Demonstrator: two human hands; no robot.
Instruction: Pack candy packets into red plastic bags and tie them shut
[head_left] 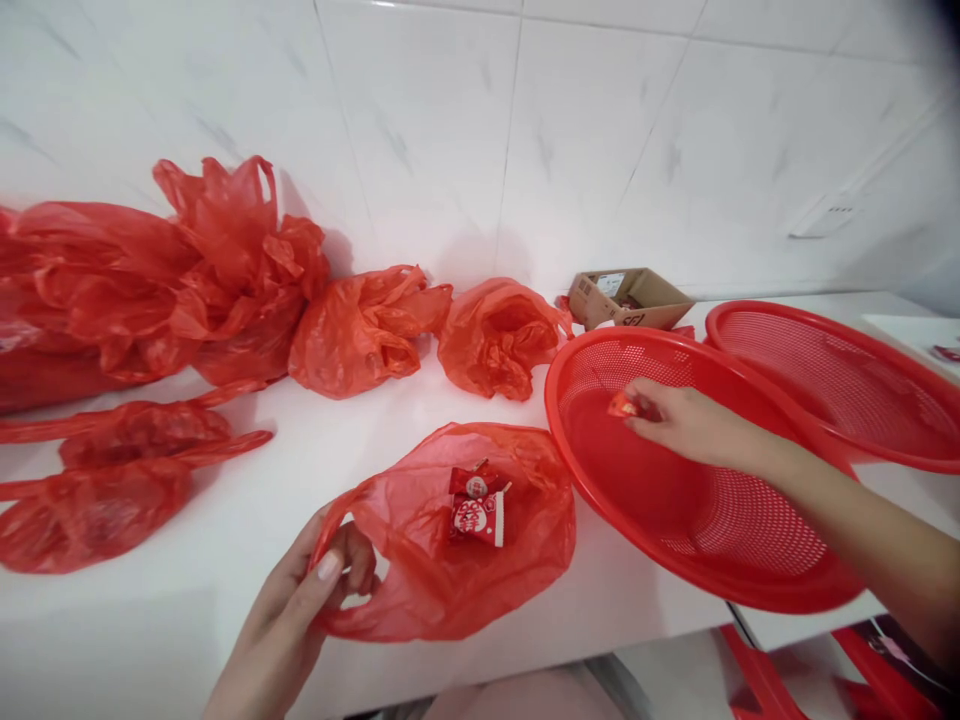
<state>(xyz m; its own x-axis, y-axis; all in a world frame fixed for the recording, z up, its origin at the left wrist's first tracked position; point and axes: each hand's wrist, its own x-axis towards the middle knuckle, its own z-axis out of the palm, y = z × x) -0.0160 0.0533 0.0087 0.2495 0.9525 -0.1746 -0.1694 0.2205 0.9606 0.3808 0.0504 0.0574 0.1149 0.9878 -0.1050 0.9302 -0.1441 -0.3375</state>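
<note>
My left hand (311, 580) grips the handle side of an open red plastic bag (517, 590) lying on the white table. Inside that bag rest a few small red-and-white wrapped packets (478, 515). Over the near red plastic basket (622, 480), my right hand (671, 418) pinches a small red wrapped packet (622, 405) between thumb and fingers. The packet is partly hidden by the fingers. Behind the open bag sits a bunched red bag (502, 335).
Several filled red bags (240, 270) line the wall at the left, with flatter ones (142, 470) in front. A small cardboard box (630, 298) stands at the back. A second red basket (832, 370) is at the far right. The table's front edge runs below the open bag.
</note>
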